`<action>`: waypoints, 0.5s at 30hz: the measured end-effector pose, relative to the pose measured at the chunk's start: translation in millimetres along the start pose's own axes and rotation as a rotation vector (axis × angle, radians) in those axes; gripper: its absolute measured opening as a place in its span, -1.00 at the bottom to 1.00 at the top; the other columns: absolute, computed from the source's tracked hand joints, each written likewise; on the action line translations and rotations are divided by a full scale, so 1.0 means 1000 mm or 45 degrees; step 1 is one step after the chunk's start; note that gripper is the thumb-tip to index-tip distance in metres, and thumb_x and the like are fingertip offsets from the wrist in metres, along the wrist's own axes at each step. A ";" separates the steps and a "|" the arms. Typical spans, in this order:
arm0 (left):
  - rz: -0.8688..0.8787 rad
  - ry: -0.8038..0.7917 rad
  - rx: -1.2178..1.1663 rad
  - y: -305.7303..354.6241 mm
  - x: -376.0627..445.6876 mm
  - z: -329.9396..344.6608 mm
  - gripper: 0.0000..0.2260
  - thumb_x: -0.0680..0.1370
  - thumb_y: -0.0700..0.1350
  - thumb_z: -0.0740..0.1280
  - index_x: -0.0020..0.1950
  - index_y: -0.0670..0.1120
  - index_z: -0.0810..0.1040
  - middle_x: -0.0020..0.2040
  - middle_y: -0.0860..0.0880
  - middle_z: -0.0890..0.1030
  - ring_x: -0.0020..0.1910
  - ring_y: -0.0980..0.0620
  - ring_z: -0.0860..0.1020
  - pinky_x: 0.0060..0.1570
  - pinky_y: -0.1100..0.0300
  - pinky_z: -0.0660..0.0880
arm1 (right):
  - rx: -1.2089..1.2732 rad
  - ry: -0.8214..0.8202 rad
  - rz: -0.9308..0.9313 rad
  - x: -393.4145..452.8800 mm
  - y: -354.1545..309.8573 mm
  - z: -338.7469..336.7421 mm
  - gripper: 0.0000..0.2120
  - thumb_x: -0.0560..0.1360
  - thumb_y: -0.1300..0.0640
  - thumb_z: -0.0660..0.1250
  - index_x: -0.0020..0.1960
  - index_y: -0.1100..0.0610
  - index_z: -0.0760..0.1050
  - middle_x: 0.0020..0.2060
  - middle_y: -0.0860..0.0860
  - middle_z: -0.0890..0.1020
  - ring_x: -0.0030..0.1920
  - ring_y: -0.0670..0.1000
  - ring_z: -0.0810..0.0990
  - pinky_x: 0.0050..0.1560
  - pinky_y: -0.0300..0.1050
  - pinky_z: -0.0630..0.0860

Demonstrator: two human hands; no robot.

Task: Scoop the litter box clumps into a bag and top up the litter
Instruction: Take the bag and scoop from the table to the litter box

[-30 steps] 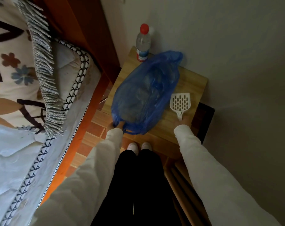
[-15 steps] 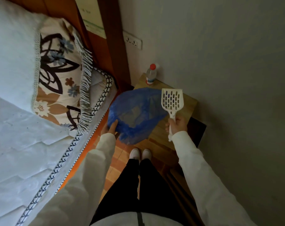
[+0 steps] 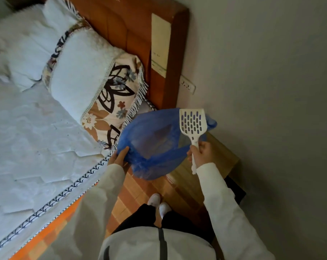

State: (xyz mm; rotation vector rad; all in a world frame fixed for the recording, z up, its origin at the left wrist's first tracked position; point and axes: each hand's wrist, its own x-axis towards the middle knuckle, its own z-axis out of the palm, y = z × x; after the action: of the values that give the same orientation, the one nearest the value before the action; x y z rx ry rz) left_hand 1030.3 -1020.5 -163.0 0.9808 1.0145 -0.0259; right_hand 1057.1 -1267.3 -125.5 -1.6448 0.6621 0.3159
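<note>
A blue plastic bag (image 3: 155,145) with something dark inside hangs in the air in front of me, above the wooden bedside table (image 3: 220,160). My left hand (image 3: 119,156) grips its left edge. My right hand (image 3: 202,152) holds a white slotted litter scoop (image 3: 192,124) by its handle, blade upright over the bag's right side. The bag's right edge seems caught in that same hand. No litter box shows in the head view.
A bed with a white mattress (image 3: 37,147) and patterned pillows (image 3: 114,102) fills the left. An orange-brown headboard (image 3: 132,30) stands behind it, and a grey wall with a socket (image 3: 187,85) is on the right. My white shoes (image 3: 159,203) stand on orange floor tiles.
Both hands lifted the bag and the scoop off the bedside table and raised them. My view rose and tilted up, so more bed and headboard show and the bottle is out of sight.
</note>
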 end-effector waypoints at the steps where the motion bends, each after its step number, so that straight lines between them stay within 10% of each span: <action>1: 0.014 0.022 -0.048 -0.001 -0.003 -0.006 -0.59 0.52 -0.20 0.35 0.34 -0.24 0.40 0.20 -0.24 0.53 0.21 -0.21 0.50 0.17 -0.09 0.45 | -0.015 -0.029 -0.020 -0.002 -0.002 0.001 -0.75 0.57 0.20 0.25 0.23 0.22 0.34 -0.21 0.11 0.58 -0.36 -0.03 0.51 -0.34 -0.22 0.47; 6: 0.085 0.099 -0.278 -0.007 -0.025 -0.039 -0.63 0.54 -0.22 0.30 0.33 -0.27 0.40 0.20 -0.26 0.53 0.22 -0.24 0.49 0.09 -0.07 0.47 | -0.140 -0.198 -0.096 -0.014 -0.010 0.011 -0.80 0.58 0.18 0.25 0.18 0.16 0.34 -0.21 0.08 0.59 -0.34 -0.04 0.53 -0.36 -0.25 0.46; 10: 0.166 0.110 -0.405 -0.015 -0.047 -0.070 -0.84 0.56 -0.24 0.26 0.13 -0.16 0.50 -0.25 -0.01 0.69 -0.21 0.02 0.65 -0.28 0.18 0.59 | -0.210 -0.281 -0.220 -0.024 -0.014 0.031 -0.95 0.59 0.21 0.24 0.03 0.17 0.40 -0.38 -0.01 0.60 -0.49 -0.12 0.51 -0.49 -0.34 0.44; 15: 0.260 0.184 -0.585 -0.031 -0.071 -0.114 -0.90 0.58 -0.23 0.22 -0.03 -0.11 0.52 -0.35 0.04 0.66 -0.35 0.12 0.63 -0.40 0.27 0.55 | -0.381 -0.525 -0.289 -0.041 -0.013 0.060 -0.82 0.58 0.19 0.25 0.13 0.26 0.38 -0.28 0.08 0.59 -0.42 -0.05 0.53 -0.42 -0.26 0.47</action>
State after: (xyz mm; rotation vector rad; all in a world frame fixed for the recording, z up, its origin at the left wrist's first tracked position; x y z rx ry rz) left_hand 897.2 -987.5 -151.0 0.6648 0.9890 0.4356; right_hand 1041.6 -1198.9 -103.3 -1.8439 0.1181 0.5897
